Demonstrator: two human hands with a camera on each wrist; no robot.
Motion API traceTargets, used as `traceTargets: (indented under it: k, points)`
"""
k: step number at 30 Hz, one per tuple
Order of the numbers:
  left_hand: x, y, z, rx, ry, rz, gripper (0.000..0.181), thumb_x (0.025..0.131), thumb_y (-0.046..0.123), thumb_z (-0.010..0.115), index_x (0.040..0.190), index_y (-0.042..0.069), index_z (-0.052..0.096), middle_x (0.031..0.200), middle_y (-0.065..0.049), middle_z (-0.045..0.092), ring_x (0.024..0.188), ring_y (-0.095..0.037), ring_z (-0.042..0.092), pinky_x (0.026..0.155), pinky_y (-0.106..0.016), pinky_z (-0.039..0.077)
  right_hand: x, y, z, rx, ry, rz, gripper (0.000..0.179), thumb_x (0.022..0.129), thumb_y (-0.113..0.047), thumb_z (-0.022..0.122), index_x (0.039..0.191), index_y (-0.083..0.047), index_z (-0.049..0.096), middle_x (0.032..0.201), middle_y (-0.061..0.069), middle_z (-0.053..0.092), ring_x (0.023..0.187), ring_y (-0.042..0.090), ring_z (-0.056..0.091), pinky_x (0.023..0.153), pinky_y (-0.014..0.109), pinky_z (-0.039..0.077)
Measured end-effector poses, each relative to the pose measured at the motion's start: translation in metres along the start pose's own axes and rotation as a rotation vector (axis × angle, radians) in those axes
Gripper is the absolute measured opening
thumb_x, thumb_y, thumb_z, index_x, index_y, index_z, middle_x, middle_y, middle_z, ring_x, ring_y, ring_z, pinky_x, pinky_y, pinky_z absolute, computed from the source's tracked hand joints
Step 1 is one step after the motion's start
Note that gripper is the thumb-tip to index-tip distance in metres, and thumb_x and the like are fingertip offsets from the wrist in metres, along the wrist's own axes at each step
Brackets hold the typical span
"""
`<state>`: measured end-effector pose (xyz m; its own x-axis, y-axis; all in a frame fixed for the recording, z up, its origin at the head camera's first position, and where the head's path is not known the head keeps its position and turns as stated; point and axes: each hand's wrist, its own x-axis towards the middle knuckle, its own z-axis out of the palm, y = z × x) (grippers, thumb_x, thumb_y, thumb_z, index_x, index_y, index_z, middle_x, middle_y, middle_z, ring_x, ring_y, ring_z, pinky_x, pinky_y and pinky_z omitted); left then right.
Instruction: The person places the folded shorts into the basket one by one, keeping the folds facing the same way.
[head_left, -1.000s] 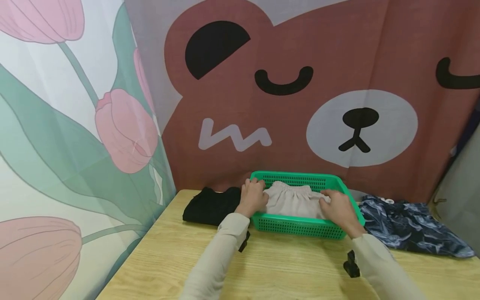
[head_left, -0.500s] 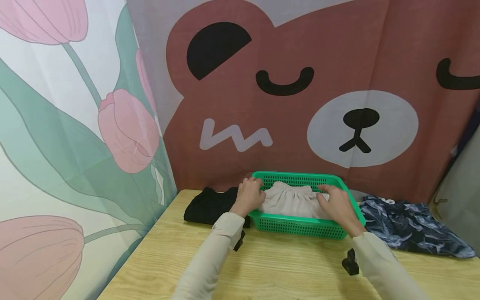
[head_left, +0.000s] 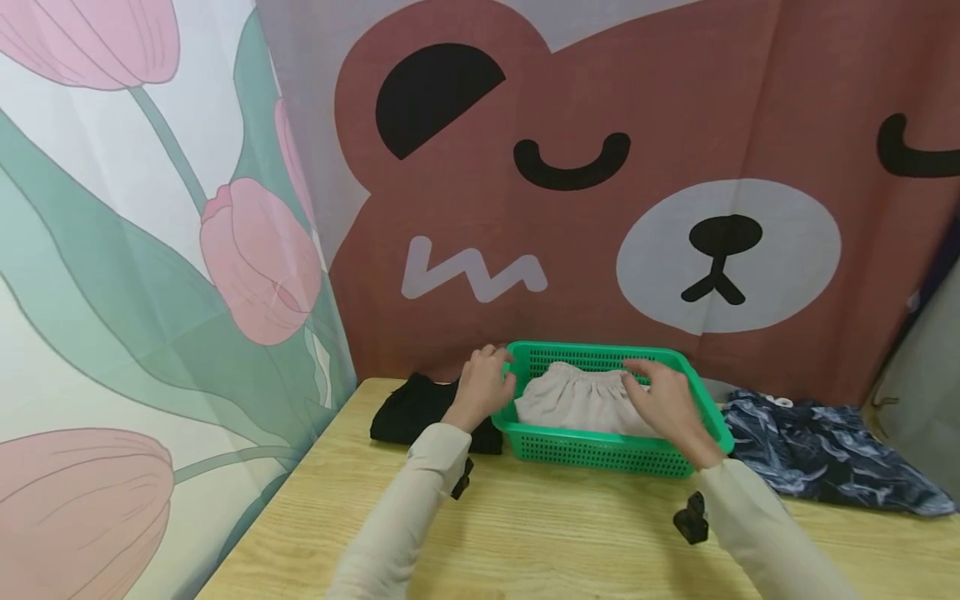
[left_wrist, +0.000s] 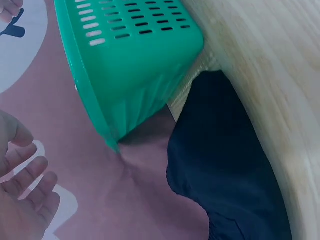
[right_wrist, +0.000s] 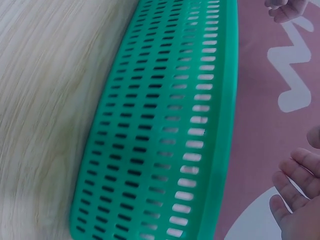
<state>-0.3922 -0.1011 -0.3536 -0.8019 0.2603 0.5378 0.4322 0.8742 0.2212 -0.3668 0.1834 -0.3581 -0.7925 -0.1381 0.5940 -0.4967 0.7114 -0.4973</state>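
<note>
A folded beige garment with a gathered elastic waist [head_left: 581, 400] lies inside the green plastic basket [head_left: 603, 454], which has slotted walls. My left hand [head_left: 480, 387] is at the basket's left end, fingers loosely bent and holding nothing. In the left wrist view that hand [left_wrist: 27, 192] hangs apart from the basket wall [left_wrist: 130, 65]. Over the right part of the garment hovers my right hand [head_left: 667, 404], thumb and fingers spread. The right wrist view shows its fingers [right_wrist: 292, 187] relaxed, with nothing between them.
Left of the basket lies a folded black garment [head_left: 416, 412], partly behind my left hand. Dark patterned shorts [head_left: 821, 454] with a white drawstring lie to the right. A bear-printed curtain [head_left: 465, 208] hangs behind the wooden table [head_left: 570, 533].
My left hand has drawn away leftward from the beige garment. My right hand has risen and shifted slightly left. The garment stays in the basket.
</note>
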Motion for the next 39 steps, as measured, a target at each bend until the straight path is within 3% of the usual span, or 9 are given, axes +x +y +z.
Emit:
traceTargets:
  k: [9,19,33,37,39]
  points:
    - [-0.007,-0.021,-0.01,-0.024,0.08,0.024,0.013,0.092,0.009,0.058,0.1,0.004,0.067,0.093,-0.01,0.058,0.078,-0.026,0.051,0.069,-0.039,0.045,0.005,-0.014,0.004,0.062,-0.034,0.017,0.038,0.101,-0.022,0.049,0.129,0.001,0.06,0.124,0.022,0.06,0.107,0.038,0.058,0.079,0.054,0.049]
    - [-0.017,-0.048,-0.023,-0.037,0.135,-0.023,0.013,0.09,0.007,0.061,0.101,0.004,0.068,0.094,-0.011,0.061,0.081,-0.029,0.055,0.069,-0.042,0.048,0.009,-0.024,0.016,0.104,-0.046,-0.032,0.035,0.099,-0.017,0.052,0.129,0.001,0.06,0.126,0.021,0.059,0.107,0.039,0.056,0.084,0.057,0.045]
    - [-0.034,-0.066,-0.032,-0.067,0.054,-0.193,0.023,0.091,0.011,0.062,0.112,0.002,0.066,0.106,-0.014,0.061,0.096,-0.033,0.056,0.079,-0.046,0.048,0.013,-0.042,0.034,0.176,-0.073,-0.065,0.038,0.1,-0.024,0.055,0.132,-0.005,0.059,0.13,0.017,0.058,0.117,0.034,0.054,0.091,0.056,0.043]
    - [-0.039,-0.07,-0.028,-0.072,0.033,-0.204,0.029,0.091,0.012,0.061,0.119,0.003,0.063,0.112,-0.015,0.06,0.097,-0.034,0.056,0.077,-0.045,0.049,0.013,-0.05,0.041,0.181,-0.094,-0.083,0.036,0.1,-0.021,0.054,0.132,-0.006,0.059,0.13,0.016,0.057,0.105,0.034,0.058,0.089,0.054,0.044]
    - [-0.042,-0.072,-0.024,-0.073,0.024,-0.209,0.032,0.092,0.012,0.061,0.123,0.003,0.061,0.114,-0.016,0.059,0.098,-0.034,0.056,0.076,-0.045,0.049,0.013,-0.054,0.045,0.175,-0.111,-0.091,0.036,0.1,-0.02,0.054,0.132,-0.005,0.059,0.13,0.016,0.057,0.083,0.033,0.062,0.084,0.051,0.045]
